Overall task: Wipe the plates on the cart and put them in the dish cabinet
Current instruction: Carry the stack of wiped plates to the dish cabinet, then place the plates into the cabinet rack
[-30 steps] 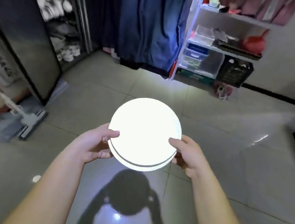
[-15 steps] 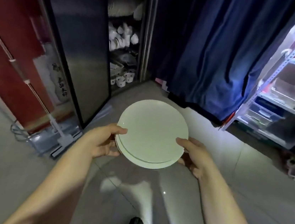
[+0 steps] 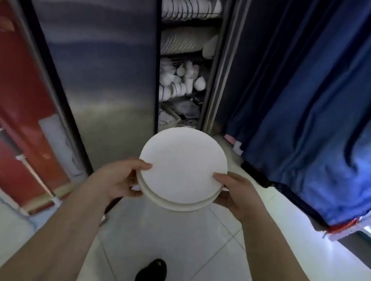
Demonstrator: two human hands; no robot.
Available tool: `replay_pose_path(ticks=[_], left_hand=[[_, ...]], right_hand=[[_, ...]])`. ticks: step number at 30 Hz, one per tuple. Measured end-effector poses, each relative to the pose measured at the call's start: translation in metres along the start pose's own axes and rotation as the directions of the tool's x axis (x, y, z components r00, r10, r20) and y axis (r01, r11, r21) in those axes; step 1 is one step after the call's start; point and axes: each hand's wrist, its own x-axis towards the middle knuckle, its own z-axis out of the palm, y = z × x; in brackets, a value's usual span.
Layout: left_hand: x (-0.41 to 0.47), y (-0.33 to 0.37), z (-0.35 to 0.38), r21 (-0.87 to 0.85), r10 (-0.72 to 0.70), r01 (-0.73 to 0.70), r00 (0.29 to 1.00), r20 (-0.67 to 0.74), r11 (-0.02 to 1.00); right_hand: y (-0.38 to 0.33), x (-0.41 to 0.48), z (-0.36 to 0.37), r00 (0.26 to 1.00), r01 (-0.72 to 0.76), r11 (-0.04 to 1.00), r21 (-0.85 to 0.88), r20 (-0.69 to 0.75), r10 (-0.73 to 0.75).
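Over the tiled floor [image 3: 213,249], stacked plates [image 3: 182,165] are held before the dish cabinet [image 3: 221,63].
Nearest is a black shoe [image 3: 151,276]. Above it, left hand [image 3: 114,178] and right hand [image 3: 236,195] pinch opposite rims, thumbs on top, fingers curled underneath. Beyond, open racks hold white crockery [image 3: 186,7], with a blue curtain [image 3: 313,97] at right.

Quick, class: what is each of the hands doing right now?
Left hand: holds the left edge of the stacked white plates, thumb on top.
Right hand: holds the stack's right edge, thumb on top.
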Motion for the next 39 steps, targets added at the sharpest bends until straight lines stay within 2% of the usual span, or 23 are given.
replay_pose_path(ticks=[8, 12, 17, 25, 32, 35, 39], left_hand=[[0.205, 0.180, 0.057, 0.087, -0.033, 0.020, 0.988, 0.150, 0.996], [0.288, 0.251, 0.096, 0.096, -0.027, 0.013, 0.989, 0.148, 0.995], [0.399, 0.320, 0.131, 0.079, -0.021, 0.007, 0.985, 0.174, 0.997], [0.550, 0.435, 0.167, -0.039, 0.063, -0.062, 0.997, 0.035, 0.997], [0.674, 0.523, 0.143, -0.051, 0.162, -0.167, 0.983, -0.085, 0.985], [0.738, 0.573, 0.129, 0.016, 0.225, -0.225, 0.964, -0.139, 0.974], [0.825, 0.644, 0.116, 0.015, 0.293, -0.293, 0.951, -0.095, 0.956]], right_hand=[[-0.117, 0.211, -0.011, 0.992, 0.034, 0.998, 0.055, -0.127, -0.027], [-0.165, 0.306, -0.034, 0.988, 0.027, 0.996, 0.088, -0.153, -0.013], [-0.214, 0.440, -0.063, 0.995, -0.021, 0.993, 0.120, -0.094, 0.033], [-0.315, 0.647, -0.066, 0.992, -0.116, 0.989, 0.087, 0.059, 0.112], [-0.378, 0.787, -0.017, 0.998, 0.004, 1.000, 0.010, 0.061, -0.004], [-0.401, 0.850, 0.010, 0.996, 0.084, 0.996, 0.008, 0.041, -0.085], [-0.437, 0.928, 0.046, 0.967, 0.253, 0.964, -0.085, -0.009, -0.254]])
